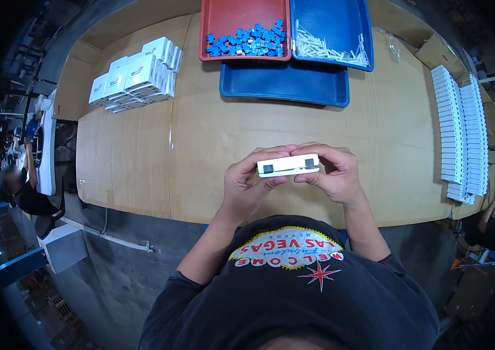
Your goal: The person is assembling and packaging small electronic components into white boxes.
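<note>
Between my two hands, above the near middle of the cardboard-covered table (pixel 218 134), I hold a small flat white box (pixel 285 165). One narrow side faces up, with a dark square patch near each end and a thin dark line along part of it. My left hand (pixel 250 181) grips its left end, fingers over the far side and thumb at the near side. My right hand (pixel 335 175) closes round the right end in the same way. The fingertips of both hands nearly meet at the far side.
A red tray (pixel 204 35) with many small blue parts stands far middle, beside a blue tray (pixel 367 29) of thin white sticks. Before them sits another blue tray (pixel 282 96). White boxes are stacked at left (pixel 142 73) and in tall rows at right (pixel 451 128). People work at both sides.
</note>
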A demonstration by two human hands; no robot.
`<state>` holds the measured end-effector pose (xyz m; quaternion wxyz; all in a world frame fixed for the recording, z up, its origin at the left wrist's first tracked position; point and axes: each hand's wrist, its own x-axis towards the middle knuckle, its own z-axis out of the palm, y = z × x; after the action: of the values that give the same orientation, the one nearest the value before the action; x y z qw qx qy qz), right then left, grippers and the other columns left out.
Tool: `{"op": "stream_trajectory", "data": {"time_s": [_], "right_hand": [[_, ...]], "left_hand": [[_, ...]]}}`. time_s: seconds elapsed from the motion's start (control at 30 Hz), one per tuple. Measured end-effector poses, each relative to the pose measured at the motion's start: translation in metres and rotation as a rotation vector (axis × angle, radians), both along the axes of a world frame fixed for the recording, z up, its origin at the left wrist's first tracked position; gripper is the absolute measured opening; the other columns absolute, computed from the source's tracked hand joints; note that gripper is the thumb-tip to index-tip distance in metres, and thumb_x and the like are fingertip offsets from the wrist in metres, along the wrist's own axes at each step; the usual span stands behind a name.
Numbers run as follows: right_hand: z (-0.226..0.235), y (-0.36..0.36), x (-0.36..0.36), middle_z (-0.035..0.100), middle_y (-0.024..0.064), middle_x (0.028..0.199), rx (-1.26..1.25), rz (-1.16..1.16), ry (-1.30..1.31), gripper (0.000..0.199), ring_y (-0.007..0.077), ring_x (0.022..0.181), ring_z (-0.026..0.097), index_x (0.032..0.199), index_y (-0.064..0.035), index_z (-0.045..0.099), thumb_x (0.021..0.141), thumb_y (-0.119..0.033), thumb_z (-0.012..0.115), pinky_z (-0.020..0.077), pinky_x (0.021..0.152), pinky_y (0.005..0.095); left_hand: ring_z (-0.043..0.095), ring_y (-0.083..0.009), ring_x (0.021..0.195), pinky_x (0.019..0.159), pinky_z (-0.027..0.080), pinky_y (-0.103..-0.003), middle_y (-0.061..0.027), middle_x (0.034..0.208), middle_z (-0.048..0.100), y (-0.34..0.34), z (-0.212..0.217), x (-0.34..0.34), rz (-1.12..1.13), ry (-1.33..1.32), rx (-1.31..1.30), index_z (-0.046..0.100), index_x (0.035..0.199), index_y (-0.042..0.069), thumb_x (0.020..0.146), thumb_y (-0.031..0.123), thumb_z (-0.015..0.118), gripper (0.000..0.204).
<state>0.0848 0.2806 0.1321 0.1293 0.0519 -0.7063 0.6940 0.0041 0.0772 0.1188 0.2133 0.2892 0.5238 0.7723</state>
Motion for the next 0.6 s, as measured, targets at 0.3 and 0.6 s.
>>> {"op": "stream_trajectory", "data": {"time_s": [0.3, 0.6], "right_hand": [[0.001, -0.002, 0.0, 0.079, 0.0133, 0.115, -0.008, -0.016, -0.015, 0.039, 0.0203, 0.105, 0.075, 0.118, 0.0013, 0.074, 0.081, 0.0, 0.086, 0.0584, 0.095, 0.0332], [-0.005, 0.001, 0.0, 0.073, 0.0129, 0.125, -0.321, 0.027, -0.076, 0.046, 0.0217, 0.118, 0.068, 0.129, 0.0036, 0.068, 0.085, 0.001, 0.083, 0.0534, 0.103, 0.0338]], "left_hand": [[0.064, -0.0299, 0.129, 0.111, 0.051, -0.041, -0.0206, 0.135, 0.069, -0.001, 0.001, 0.0, -0.019, -0.043, -0.002, 0.069, 0.127, 0.0, 0.094, 0.006, 0.077, 0.035], [0.067, -0.0216, 0.12, 0.108, 0.051, -0.034, -0.0138, 0.133, 0.069, 0.001, 0.005, 0.007, 0.122, -0.192, 0.027, 0.065, 0.128, -0.005, 0.092, 0.003, 0.079, 0.039]]}}
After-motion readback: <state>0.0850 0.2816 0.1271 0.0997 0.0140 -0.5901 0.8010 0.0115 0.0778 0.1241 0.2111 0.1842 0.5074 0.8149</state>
